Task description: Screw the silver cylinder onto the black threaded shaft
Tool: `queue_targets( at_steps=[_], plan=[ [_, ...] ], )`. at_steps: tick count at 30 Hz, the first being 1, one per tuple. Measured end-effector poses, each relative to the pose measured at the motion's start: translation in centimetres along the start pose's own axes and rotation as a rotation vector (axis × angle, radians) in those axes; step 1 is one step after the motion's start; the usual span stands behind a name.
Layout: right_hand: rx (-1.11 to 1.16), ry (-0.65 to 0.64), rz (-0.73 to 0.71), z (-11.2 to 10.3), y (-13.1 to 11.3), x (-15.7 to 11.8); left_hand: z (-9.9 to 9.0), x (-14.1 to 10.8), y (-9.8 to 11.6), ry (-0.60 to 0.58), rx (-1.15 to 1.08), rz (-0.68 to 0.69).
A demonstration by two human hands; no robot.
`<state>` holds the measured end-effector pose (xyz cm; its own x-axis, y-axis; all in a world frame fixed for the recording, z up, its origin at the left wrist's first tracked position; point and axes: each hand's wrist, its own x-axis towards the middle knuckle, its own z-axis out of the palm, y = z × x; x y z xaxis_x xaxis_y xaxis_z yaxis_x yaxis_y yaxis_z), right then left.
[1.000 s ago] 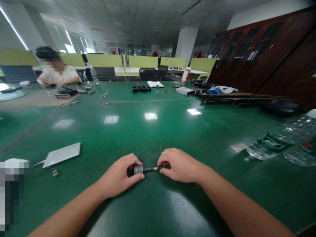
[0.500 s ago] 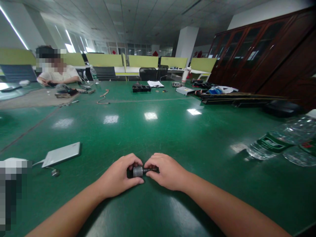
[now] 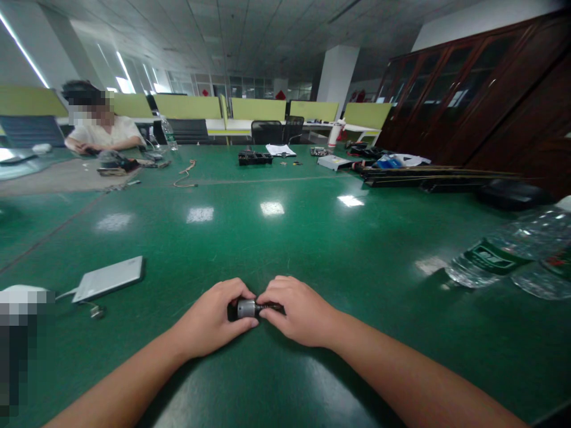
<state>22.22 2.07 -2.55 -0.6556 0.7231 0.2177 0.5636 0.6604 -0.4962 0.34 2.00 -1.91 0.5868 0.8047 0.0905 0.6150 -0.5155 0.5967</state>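
Note:
Just above the green table [image 3: 276, 244], a small grey metal cylinder [image 3: 246, 308] with a black left end lies between my two hands; its exact kind I cannot make out. My left hand [image 3: 220, 309] curls around the cylinder, thumb below and fingers above. A thin dark ribbed shaft [image 3: 264, 307] runs out of its right side. Around that shaft close the thumb and fingertips of my right hand [image 3: 297, 310]. The far end of the shaft is partly hidden under the right hand's fingers.
Left of my hands lies a white slab-shaped device [image 3: 109, 278] with a cable, beside a small metal piece [image 3: 97, 311]. Clear plastic bottles [image 3: 491, 255] lie at the right. Farther back are a black tray [image 3: 255, 158], dark long strips [image 3: 428, 177] and a seated person [image 3: 104, 132].
Both hands and the held metal cylinder have shifted very slightly left. The fingertips of my right hand sit a little closer to the cylinder.

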Motion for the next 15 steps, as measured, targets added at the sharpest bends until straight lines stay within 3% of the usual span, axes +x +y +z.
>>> queue_targets(
  at_steps=[15],
  plan=[
    [-0.054, 0.009, -0.034, -0.01, -0.04, -0.03, -0.10, -0.01, 0.25, 0.001, 0.003, 0.033]
  ],
)
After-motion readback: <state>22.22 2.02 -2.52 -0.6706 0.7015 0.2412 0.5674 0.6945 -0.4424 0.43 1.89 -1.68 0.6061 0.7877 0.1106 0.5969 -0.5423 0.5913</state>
